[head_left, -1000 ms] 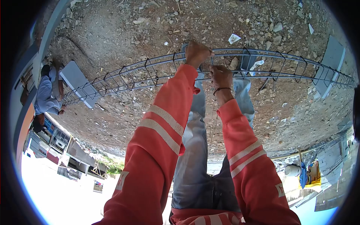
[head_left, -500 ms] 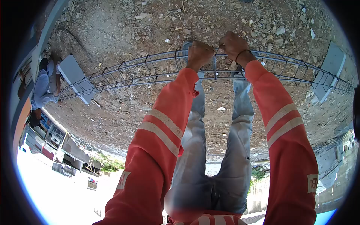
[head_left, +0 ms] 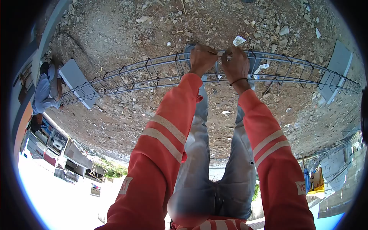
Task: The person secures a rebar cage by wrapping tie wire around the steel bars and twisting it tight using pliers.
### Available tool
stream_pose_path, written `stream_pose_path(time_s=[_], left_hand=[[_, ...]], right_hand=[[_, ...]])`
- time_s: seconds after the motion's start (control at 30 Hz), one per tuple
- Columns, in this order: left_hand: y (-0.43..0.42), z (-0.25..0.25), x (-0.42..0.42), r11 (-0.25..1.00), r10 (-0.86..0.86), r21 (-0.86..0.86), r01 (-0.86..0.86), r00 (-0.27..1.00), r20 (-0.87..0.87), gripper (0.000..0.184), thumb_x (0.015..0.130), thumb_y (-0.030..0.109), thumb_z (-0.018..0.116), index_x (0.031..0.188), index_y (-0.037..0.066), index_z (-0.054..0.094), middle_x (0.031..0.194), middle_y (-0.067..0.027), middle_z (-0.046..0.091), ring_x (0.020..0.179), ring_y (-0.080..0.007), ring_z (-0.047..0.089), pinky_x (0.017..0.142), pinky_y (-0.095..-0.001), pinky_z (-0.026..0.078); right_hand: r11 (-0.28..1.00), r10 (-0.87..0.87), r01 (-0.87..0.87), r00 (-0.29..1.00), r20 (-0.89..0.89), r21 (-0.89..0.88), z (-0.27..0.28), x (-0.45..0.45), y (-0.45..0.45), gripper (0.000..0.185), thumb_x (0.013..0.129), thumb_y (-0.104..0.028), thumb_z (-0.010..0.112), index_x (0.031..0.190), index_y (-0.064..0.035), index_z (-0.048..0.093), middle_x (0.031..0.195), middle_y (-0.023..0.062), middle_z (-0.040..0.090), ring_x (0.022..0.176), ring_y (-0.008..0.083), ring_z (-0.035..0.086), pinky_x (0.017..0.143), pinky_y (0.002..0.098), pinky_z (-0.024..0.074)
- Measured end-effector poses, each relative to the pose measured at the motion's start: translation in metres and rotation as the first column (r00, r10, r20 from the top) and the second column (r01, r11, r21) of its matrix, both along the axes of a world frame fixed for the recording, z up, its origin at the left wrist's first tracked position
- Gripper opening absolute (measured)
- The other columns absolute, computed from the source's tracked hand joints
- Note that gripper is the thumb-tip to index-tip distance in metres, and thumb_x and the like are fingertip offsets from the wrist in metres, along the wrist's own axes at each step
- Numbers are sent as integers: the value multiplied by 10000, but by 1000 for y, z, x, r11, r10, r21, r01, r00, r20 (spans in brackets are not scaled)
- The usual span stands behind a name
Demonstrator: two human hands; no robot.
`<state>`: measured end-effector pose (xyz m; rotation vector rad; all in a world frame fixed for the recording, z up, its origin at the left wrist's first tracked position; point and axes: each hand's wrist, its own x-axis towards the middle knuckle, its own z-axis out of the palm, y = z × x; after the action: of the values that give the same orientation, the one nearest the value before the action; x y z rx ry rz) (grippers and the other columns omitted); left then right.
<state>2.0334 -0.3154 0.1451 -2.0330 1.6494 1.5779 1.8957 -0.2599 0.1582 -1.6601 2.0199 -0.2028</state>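
Note:
A long rebar cage [head_left: 168,61], made of lengthwise bars with dark square stirrups, crosses in front of my legs. My left hand [head_left: 203,59] is closed at its far top bar, knuckles up, with the fingers wrapped and partly hidden. Close beside it, my right hand [head_left: 235,65] is bent in a pinch over the same bar near a stirrup. Anything small between those fingertips is too fine to make out. Both hands are almost touching.
A grey slab [head_left: 78,82] lies under the cage at left and another grey slab [head_left: 334,73] at right. A crouching person [head_left: 46,92] is by the cage's left end. Rubble and stones cover the dirt ground [head_left: 153,119]. My shoes are beneath the cage.
My right hand has shifted slightly toward me and turned, its fingers now pinched near the bar. My left hand stays nearly in place at the bar.

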Motion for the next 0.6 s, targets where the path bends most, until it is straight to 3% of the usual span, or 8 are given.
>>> stream_pose_path(time_s=[0.07, 0.1, 0.13, 0.17, 0.27, 0.33, 0.43, 0.6], left_hand=[[0, 0, 0, 1000, -2, 9, 2, 1000, 1, 202, 671, 209, 771, 856, 131, 795, 868, -115, 746, 810, -274, 716, 788, -348, 560], [2, 1, 1, 1000, -7, 22, 7, 1000, 2, 229, 672, 223, 779, 872, 111, 794, 849, -115, 749, 795, -235, 721, 764, -333, 560], [4, 2, 1, 1000, -14, 23, 14, 1000, 2, 229, 672, 223, 779, 872, 111, 794, 849, -115, 749, 795, -235, 721, 764, -333, 560], [6, 2, 1, 1000, 11, 10, -11, 1000, -17, 198, 659, 212, 755, 831, 121, 791, 839, -110, 747, 785, -270, 717, 776, -344, 562], [5, 2, 0, 997, 82, 3, -82, 996, -37, 160, 639, 204, 743, 768, 116, 776, 805, -104, 742, 763, -298, 715, 777, -355, 563], [6, 5, 1, 991, 129, 24, -128, 991, -39, 155, 633, 205, 755, 747, 101, 763, 780, -103, 739, 752, -291, 715, 767, -353, 563], [3, 11, -2, 996, 67, 57, -66, 998, -15, 190, 680, 179, 820, 792, 45, 748, 789, -111, 739, 758, -214, 717, 720, -306, 542], [8, 3, 2, 998, 57, 9, -57, 998, 4, 217, 673, 208, 837, 794, 49, 754, 788, -121, 736, 749, -234, 716, 711, -335, 549]], right_hand=[[855, -483, 373, 826, 290, 361, -4, 8, 33, 281, 835, -136, 627, 1105, -73, 672, 909, 108, 683, 718, 244, 659, 574, 369, 476], [853, -487, 376, 824, 290, 362, -4, 12, 36, 281, 835, -136, 627, 1105, -73, 672, 909, 108, 683, 718, 244, 659, 574, 369, 476], [547, -835, 526, 281, 473, 651, -5, 16, 40, 367, 824, -99, 592, 1188, -72, 627, 875, 76, 661, 644, 189, 605, 530, 323, 437], [216, -852, 373, -379, 360, 902, -7, 20, 42, 458, 813, -62, 556, 1270, -70, 583, 842, 44, 640, 571, 134, 551, 487, 277, 398], [390, -742, 287, -464, 484, 875, -33, 24, 40, 567, 800, -56, 553, 1365, -96, 518, 830, 3, 603, 519, 76, 463, 484, 248, 376], [419, -812, 282, -309, 495, 863, -58, 26, 42, 488, 834, -81, 528, 1319, -64, 572, 825, 42, 603, 527, 112, 497, 504, 280, 424], [793, -568, 403, 761, 313, 457, -47, 25, 41, 344, 831, -200, 566, 1144, -143, 698, 813, 195, 670, 705, 324, 682, 672, 441, 524], [833, -425, 350, 901, 91, 428, 16, 31, 40, 290, 803, -241, 640, 1068, -145, 707, 887, 211, 667, 824, 366, 673, 744, 488, 495]])
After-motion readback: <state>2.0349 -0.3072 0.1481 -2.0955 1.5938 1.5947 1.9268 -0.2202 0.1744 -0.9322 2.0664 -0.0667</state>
